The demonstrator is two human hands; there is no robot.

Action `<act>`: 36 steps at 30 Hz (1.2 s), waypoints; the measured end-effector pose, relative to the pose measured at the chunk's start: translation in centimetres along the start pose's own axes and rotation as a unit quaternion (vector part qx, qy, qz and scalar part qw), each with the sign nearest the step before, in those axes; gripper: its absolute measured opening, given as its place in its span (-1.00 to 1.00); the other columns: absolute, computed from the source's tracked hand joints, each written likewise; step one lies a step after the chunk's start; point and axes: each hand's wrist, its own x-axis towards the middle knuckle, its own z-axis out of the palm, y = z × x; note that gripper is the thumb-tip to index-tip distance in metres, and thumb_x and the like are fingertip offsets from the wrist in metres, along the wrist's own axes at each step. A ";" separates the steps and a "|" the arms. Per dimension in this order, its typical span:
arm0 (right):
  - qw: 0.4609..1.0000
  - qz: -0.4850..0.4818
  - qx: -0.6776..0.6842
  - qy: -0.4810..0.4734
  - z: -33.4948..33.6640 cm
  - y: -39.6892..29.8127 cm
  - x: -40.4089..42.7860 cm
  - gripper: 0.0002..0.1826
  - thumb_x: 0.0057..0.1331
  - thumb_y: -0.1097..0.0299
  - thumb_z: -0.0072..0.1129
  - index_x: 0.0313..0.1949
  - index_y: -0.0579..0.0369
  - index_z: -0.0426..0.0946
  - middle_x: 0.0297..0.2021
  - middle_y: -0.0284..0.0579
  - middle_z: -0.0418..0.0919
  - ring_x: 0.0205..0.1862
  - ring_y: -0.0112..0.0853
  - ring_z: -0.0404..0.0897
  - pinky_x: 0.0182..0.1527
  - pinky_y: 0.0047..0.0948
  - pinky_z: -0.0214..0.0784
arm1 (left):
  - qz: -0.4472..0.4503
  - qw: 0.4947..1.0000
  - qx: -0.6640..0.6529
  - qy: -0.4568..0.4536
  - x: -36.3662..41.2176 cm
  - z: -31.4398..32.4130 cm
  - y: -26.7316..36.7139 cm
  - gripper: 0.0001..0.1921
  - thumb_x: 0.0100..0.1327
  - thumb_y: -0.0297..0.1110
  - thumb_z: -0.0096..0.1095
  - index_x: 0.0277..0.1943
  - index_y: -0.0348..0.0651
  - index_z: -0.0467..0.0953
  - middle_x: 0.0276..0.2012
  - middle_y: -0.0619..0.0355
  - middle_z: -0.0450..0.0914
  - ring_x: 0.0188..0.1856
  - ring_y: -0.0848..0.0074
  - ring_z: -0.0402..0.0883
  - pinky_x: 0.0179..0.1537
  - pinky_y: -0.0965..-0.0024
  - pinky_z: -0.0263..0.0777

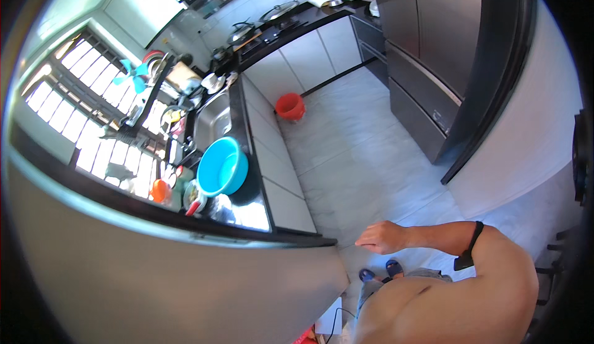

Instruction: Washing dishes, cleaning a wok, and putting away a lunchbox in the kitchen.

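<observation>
My right hand (pixel 379 238) hovers in front of my bare torso, over the tiled floor at the kitchen doorway. Its fingers are curled together, and nothing shows in them; the palm is turned from view. It touches no object. A black band (pixel 474 246) circles the same arm. My left hand is out of view. Ahead on the left, a blue plastic basin (pixel 222 167) stands on the black countertop (pixel 248 204) beside a stainless steel sink (pixel 213 118). Below my hand are my feet in dark blue slippers (pixel 394 267).
A red bucket (pixel 290 107) sits on the floor (pixel 343 172) against the white cabinets. Lidded pans (pixel 280 10) rest on the far stove. A grey refrigerator (pixel 427 65) stands at the right. The doorway wall (pixel 209 288) rises close on my left.
</observation>
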 end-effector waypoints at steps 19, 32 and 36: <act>0.868 0.369 -0.158 -0.292 -13.6 31.6 7.1 -0.72 0.33 0.21 -0.02 -0.09 0.06 0.52 -0.16 0.03 0.61 -0.11 -0.02 0.61 -0.11 0.02 0.47 | -0.436 0.873 0.075 -0.208 3.2 19.5 -27.0 -0.60 0.30 0.10 0.18 -0.03 -0.01 0.52 -0.14 0.07 0.59 -0.09 0.34 0.57 -0.07 -0.14 0.38; 0.880 0.404 -0.121 -0.218 -25.9 57.5 20.7 -0.68 0.31 0.18 0.04 -0.05 0.07 0.50 -0.22 0.07 0.59 -0.13 -0.01 0.59 -0.10 -0.01 0.45 | -0.535 0.815 -0.007 -0.225 31.0 44.4 -34.2 -0.61 0.39 -0.04 0.08 0.06 -0.17 0.40 -0.14 0.00 0.56 -0.27 0.21 0.48 -0.23 0.17 0.47; 0.909 0.339 -0.134 -0.202 -28.1 66.8 27.6 -0.75 0.31 0.18 0.05 -0.17 0.07 0.50 -0.29 0.07 0.61 -0.22 0.05 0.61 -0.21 0.07 0.46 | -0.551 0.793 0.060 -0.253 37.7 52.3 -33.8 -0.55 0.43 -0.12 -0.04 0.22 -0.24 0.32 0.01 -0.10 0.52 0.02 0.08 0.56 -0.14 0.11 0.54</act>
